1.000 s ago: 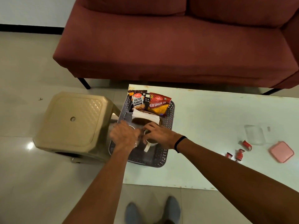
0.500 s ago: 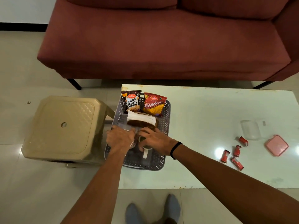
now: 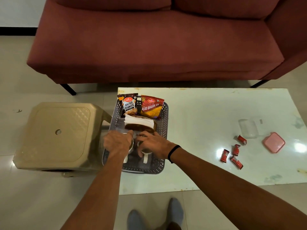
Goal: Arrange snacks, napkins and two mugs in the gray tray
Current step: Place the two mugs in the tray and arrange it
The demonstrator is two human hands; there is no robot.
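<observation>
The gray tray (image 3: 163,117) sits at the bench's (image 3: 207,113) left end, its left side overhanging the edge towards a beige stool (image 3: 56,135); at the tray's far end two snack packs lean upright side by side, peanuts (image 3: 128,105) on the left and sev (image 3: 152,107) on the right; just in front of them a stack of white napkins (image 3: 138,121) stands in a brown holder (image 3: 141,127); in the near half two white mugs stand side by side, handles pointing to the near edge. The left hand (image 3: 118,144) lies over the left mug (image 3: 127,151), fingers curled down around its rim; the right hand (image 3: 152,145) lies over the right mug (image 3: 145,154), fingers spread and bent onto it; whether either truly grips I cannot tell. Towards the bench's right end, well apart from the tray, lie four red sachets (image 3: 232,154), a clear tub (image 3: 248,128) and a pink lid (image 3: 274,142).
</observation>
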